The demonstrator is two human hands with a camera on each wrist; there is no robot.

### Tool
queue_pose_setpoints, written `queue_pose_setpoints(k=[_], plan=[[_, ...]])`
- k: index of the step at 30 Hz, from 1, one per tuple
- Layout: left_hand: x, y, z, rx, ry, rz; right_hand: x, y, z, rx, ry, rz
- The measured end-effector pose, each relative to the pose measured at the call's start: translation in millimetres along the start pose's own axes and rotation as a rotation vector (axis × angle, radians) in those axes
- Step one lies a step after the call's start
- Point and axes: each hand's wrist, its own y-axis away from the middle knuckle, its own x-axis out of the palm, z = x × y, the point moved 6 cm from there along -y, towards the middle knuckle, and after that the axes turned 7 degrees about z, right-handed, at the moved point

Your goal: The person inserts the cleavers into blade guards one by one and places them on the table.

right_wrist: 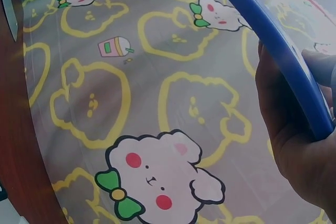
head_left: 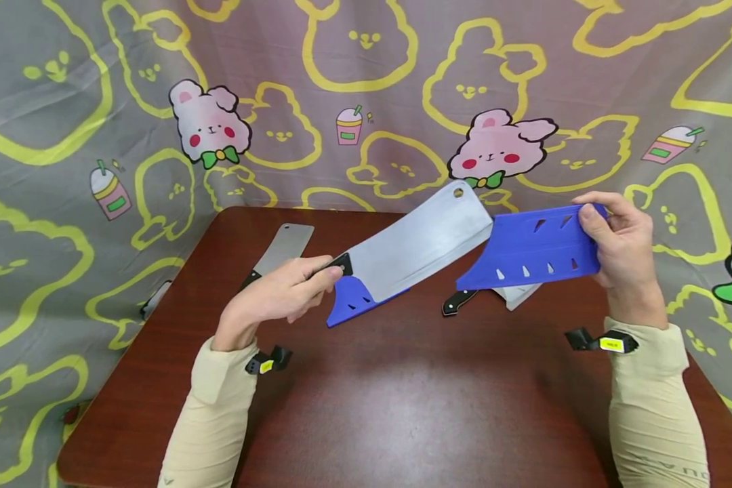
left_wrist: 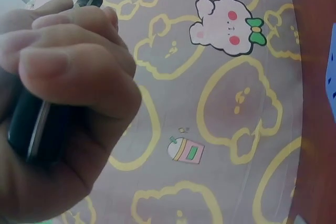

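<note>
My left hand [head_left: 280,291] grips a cleaver [head_left: 421,237] by its black handle [left_wrist: 39,124], with the broad blade raised above the table and slanting up to the right. A hole pierces the blade near its far upper corner. My right hand [head_left: 625,244] pinches the far end of a blue slotted blade guard [head_left: 531,251], thumb on the near face. In the right wrist view the blue guard [right_wrist: 278,51] shows edge-on between thumb and fingers. The blade's end meets the guard's left edge in the head view; whether it has entered cannot be told.
A second blue guard [head_left: 348,301] lies on the brown table [head_left: 402,407], partly hidden behind the held cleaver. Another cleaver [head_left: 287,247] lies at the back left. Below the raised guard lies a black-handled knife [head_left: 457,301], partly covered. A patterned curtain [head_left: 396,102] hangs behind.
</note>
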Motion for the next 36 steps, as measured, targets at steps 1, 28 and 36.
queue_pose_setpoints(k=[1,28,36], plan=[[0.3,-0.4,-0.2,0.000,0.012,0.000,0,-0.3,0,-0.004,0.001,-0.003],[15.1,2.8,2.7,-0.016,0.018,0.281,7,5.2,0,0.081,0.013,0.126],[12.8,3.2,2.7,-0.019,0.013,0.281,13,4.1,-7,0.092,0.006,0.157]])
